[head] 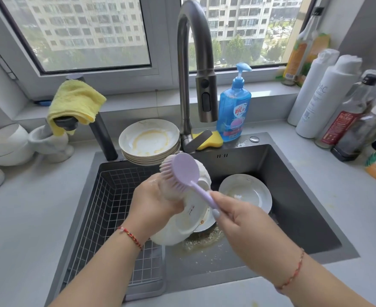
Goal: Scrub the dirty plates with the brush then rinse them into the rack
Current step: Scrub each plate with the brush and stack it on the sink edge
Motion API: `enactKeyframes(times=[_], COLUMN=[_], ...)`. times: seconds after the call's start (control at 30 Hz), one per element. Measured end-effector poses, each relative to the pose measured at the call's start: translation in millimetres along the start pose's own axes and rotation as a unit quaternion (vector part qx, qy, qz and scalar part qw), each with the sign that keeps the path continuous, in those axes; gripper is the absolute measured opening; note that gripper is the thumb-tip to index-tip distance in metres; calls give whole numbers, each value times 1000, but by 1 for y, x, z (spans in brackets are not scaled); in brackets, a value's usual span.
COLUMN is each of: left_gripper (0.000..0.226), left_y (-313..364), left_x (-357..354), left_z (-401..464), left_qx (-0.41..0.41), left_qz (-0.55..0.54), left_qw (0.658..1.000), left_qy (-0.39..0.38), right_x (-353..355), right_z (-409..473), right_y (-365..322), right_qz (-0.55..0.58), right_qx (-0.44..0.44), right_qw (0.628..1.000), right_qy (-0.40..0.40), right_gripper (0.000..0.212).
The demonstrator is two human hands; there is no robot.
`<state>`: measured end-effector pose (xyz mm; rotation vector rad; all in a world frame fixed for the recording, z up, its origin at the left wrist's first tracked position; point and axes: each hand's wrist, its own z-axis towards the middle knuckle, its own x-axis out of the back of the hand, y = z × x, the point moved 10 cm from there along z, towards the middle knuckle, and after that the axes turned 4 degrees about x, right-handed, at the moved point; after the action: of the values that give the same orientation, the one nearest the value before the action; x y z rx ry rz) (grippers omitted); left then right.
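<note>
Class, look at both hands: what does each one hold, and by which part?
The left hand grips a white plate by its rim, tilted over the sink. The right hand pinches the purple brush by its handle's end.

White bottle point(315, 94) with grey letters "PAC", blue soap bottle point(234, 107) label print too blurred to read
</note>
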<state>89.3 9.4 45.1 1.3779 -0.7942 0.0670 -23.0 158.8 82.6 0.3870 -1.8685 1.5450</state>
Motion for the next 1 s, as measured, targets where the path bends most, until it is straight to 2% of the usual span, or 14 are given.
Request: enactKeyframes(times=[0.13,0.23,0.27,0.37,0.47,0.53,0.63,0.7,0.83,1.0], left_gripper=[41,58,63,69,72,74,74,73,65,62], left_y=[-11,-22,-25,-35,-42,-47,-53,-54,-52,-61], left_x=[4,12,14,21,22,21,16,13,10,18], left_z=[0,-2,-2,-2,-3,-3,-3,-3,-1,-2], left_qx=[19,37,41,59,78,94,114,120,123,126], left_qz=[-52,-131,-159,-228,-263,-283,-303,-311,-338,-363], left_qw=[998,991,986,972,961,954,944,941,932,921], left_qy=[-6,-2,2,19,33,43,59,63,57,60], right_x=[15,29,26,8,1,9,19,15,-8,-8], right_z=[8,13,11,0,-6,-4,0,1,-1,-8], right_y=[10,51,64,91,97,87,57,42,33,51], right_qz=[39,106,125,177,204,168,53,-19,-100,-147], right_qx=[-13,-108,-140,-216,-231,-190,-89,-49,-34,-67], right_qw=[999,986,980,959,951,966,993,997,994,987], right_qy=[27,72,69,37,29,45,62,56,22,-7], right_gripper=[42,32,26,27,29,30,38,37,46,34])
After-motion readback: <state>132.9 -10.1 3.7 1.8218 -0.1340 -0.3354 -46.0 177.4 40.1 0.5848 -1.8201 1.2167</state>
